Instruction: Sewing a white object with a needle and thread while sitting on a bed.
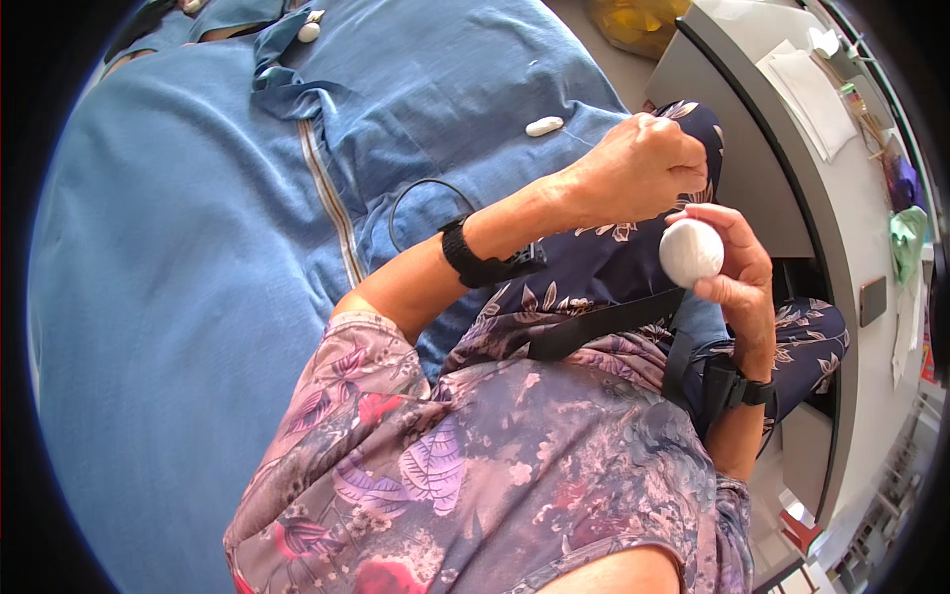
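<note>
A round white ball (691, 253), its surface like wound thread, sits in the curled fingers and thumb of my right hand (744, 259). Just above and left of the ball, my left hand (653, 166) is closed in a fist with the fingertips turned down. Whether it pinches a thread or anything else cannot be seen. The two hands are close together over my dark floral trousers (594, 267). A small white oblong piece (544, 126) lies on the blue cover (178, 247), left of my left hand.
Another small white ball (309, 33) rests at the cover's far side, near a bunched blue strip (287, 84). On the right stands a curved desk (841, 198) with papers (813, 104), a phone (873, 301) and a green cloth (907, 238). Beyond is a yellow bag (638, 25).
</note>
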{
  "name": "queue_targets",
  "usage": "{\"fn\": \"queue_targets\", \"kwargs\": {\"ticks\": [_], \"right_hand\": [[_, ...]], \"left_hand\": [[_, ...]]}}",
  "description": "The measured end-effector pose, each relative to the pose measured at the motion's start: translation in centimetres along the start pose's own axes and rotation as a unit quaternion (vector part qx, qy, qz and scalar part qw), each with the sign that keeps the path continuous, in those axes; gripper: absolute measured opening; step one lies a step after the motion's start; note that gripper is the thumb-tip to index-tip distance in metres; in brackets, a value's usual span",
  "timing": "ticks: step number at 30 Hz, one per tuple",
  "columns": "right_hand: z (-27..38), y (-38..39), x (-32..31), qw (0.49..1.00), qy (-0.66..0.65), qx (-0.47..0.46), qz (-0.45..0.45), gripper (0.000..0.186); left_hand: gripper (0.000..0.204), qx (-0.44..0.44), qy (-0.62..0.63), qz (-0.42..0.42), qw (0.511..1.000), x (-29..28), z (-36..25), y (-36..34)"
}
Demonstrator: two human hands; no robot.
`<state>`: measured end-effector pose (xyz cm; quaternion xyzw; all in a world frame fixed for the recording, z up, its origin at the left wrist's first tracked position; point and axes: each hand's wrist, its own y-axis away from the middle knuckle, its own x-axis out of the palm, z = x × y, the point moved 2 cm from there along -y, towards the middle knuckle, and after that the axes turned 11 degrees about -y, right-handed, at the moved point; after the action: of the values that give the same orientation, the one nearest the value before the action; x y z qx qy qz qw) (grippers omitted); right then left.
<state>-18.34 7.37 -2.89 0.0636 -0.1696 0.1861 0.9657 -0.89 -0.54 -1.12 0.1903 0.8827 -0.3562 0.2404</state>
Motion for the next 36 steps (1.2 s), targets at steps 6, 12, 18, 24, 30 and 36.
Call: {"fn": "queue_targets", "kwargs": {"ticks": [6,12,18,24,30,36], "right_hand": [[-0.4,-0.2,1.9,0.997,-0.074,-0.035,0.009,0.100],[-1.1,-0.5,1.2,0.978,-0.190,-0.083,0.012,0.094],[-0.7,-1.9,2.3,0.964,-0.238,-0.120,-0.002,0.082],[-0.1,-3.9,1.8,0.957,-0.256,-0.131,-0.044,0.090],[0.4,-7.4,2.3,0.979,-0.160,-0.112,-0.067,0.079],[0.0,-9.7,3.1,0.958,-0.241,-0.146,-0.055,0.067]], "left_hand": [[0.012,-0.133,0.142,0.056,0.979,-0.1,1.0,2.0],[0.014,-0.159,0.246,0.068,0.954,-0.3,1.6,3.5],[0.015,-0.165,0.313,0.063,0.933,-1.3,2.8,5.3],[0.015,-0.175,0.318,0.031,0.931,-1.8,3.4,5.9],[0.015,-0.156,0.267,-0.008,0.951,-2.6,4.3,5.8],[0.015,-0.188,0.289,0.010,0.939,-3.2,4.5,5.7]]}}
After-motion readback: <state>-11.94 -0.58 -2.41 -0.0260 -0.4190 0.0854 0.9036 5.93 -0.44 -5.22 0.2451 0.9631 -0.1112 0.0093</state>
